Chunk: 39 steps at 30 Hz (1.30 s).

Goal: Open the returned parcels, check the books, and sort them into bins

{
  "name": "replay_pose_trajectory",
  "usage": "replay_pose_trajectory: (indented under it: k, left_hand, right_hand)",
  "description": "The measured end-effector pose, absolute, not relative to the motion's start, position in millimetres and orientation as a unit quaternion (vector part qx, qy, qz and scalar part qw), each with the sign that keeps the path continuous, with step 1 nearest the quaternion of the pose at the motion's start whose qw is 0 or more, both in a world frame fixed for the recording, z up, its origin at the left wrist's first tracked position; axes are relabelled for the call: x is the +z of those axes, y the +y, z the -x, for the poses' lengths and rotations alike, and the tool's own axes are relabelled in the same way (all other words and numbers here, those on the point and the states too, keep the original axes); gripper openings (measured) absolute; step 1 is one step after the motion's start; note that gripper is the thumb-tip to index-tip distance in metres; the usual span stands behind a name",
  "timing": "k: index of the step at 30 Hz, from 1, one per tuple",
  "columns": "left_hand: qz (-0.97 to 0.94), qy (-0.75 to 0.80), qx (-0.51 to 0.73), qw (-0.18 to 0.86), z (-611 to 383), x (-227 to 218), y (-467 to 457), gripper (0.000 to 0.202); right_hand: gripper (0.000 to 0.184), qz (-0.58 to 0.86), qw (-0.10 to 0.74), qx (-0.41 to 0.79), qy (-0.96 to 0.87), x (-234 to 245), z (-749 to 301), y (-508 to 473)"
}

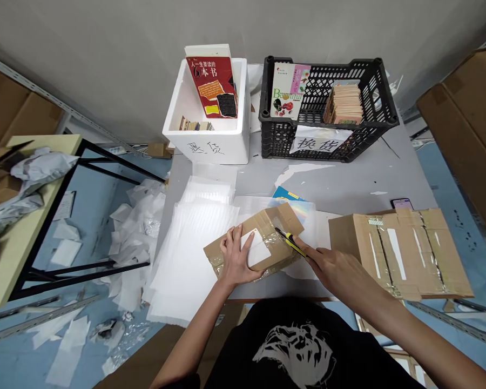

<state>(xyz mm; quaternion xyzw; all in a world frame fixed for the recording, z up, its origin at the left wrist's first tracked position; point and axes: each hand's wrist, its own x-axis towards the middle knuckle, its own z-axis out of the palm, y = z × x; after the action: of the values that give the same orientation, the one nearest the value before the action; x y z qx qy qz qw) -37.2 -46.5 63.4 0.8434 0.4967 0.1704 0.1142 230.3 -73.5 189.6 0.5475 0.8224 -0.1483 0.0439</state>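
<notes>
A small taped cardboard parcel (267,229) with a white label lies on the grey table (348,183) near its front edge. My left hand (237,259) presses down on the parcel's left end, fingers spread over the label. My right hand (332,267) grips a yellow and black utility knife (288,240), whose tip rests on the parcel's top near the clear tape. A blue booklet (287,195) lies just behind the parcel, partly hidden by it.
A stack of white foam sheets (194,237) lies to the left. A flattened cardboard box (405,251) and a phone (402,203) sit to the right. At the back stand a white foam box (210,116) with books and a black crate (328,108) with books.
</notes>
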Motion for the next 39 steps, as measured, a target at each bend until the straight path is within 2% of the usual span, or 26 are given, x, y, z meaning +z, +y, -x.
replay_pose_trajectory:
  k: [14,19,21,25,29,32,35,37,39]
  left_hand:
    - [-0.846,0.505,0.135,0.105,23.7,70.7,-39.7,0.095]
    - [-0.829,0.536,0.128,0.095,14.4,73.6,-33.5,0.092]
    - [-0.825,0.544,0.122,0.090,8.9,77.3,-31.6,0.090]
    - [-0.806,0.575,0.120,0.074,2.3,97.4,-34.5,0.087]
    - [-0.779,0.615,0.108,0.055,0.6,119.9,-48.1,0.088]
    - [-0.756,0.646,0.088,0.050,-4.2,118.0,-57.2,0.087]
    - [-0.730,0.678,0.070,0.050,-14.1,100.5,-60.0,0.088]
    - [-0.720,0.690,0.060,0.053,-21.2,88.9,-58.9,0.090]
    - [-0.718,0.692,0.053,0.060,-24.7,82.6,-56.5,0.092]
  right_hand:
    - [0.051,-0.598,0.034,-0.170,0.782,189.2,-248.5,-98.0]
    - [0.053,-0.686,-0.001,-0.125,0.717,194.9,-264.7,-61.5]
    - [0.057,-0.719,0.009,-0.102,0.687,179.8,-259.4,-34.6]
    - [0.066,-0.747,0.102,-0.102,0.649,112.4,-236.5,11.8]
    - [0.064,-0.771,0.101,-0.144,0.612,39.6,-228.2,20.0]
    - [0.062,-0.769,0.092,-0.201,0.600,8.6,-236.1,9.8]
    - [0.055,-0.777,0.043,-0.254,0.575,-2.0,-242.5,-0.9]
    - [0.053,-0.781,-0.051,-0.315,0.537,-2.2,-238.5,-9.2]
    - [0.062,-0.762,-0.165,-0.410,0.474,0.6,-225.6,-21.1]
